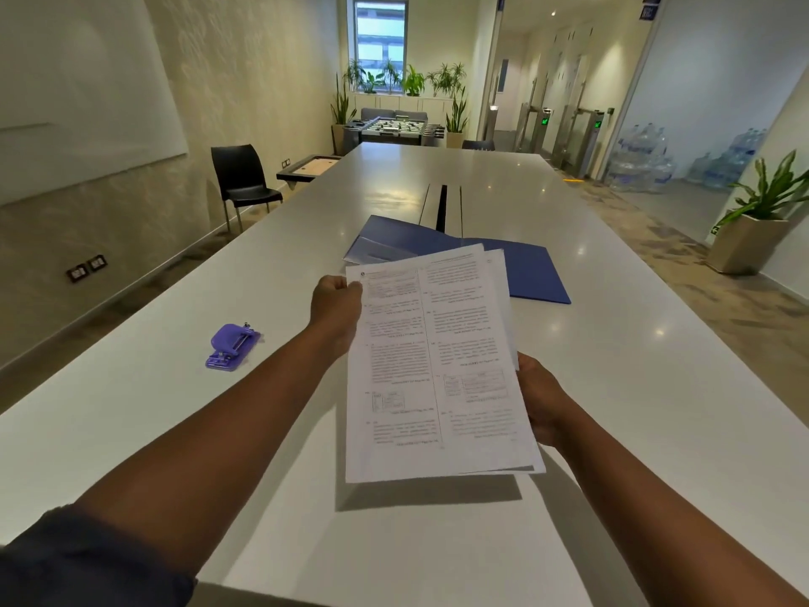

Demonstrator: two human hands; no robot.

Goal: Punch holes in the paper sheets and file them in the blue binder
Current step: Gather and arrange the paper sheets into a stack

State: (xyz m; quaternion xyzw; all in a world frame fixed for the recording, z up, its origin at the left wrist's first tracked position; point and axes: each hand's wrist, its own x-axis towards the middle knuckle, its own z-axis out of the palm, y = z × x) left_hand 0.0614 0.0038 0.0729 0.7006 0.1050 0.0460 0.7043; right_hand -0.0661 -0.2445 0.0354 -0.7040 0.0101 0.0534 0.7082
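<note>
Both hands are closed on the paper sheets (433,365), held above the table (613,387): left hand (335,306) pinching the top corner, right hand (540,400) gripping the side. Puncher (233,347) sits untouched at 10 o'clock, blue binder (525,269) open at 12. Looks like nothing's punched or filed.

Two hands, the left hand (336,306) and the right hand (543,400), with one stack of paper sheets (433,365) between them; one blue binder (516,265) beyond the hands; one purple hole punch (233,347) left of the left hand; one black chair (243,179) far left
</note>
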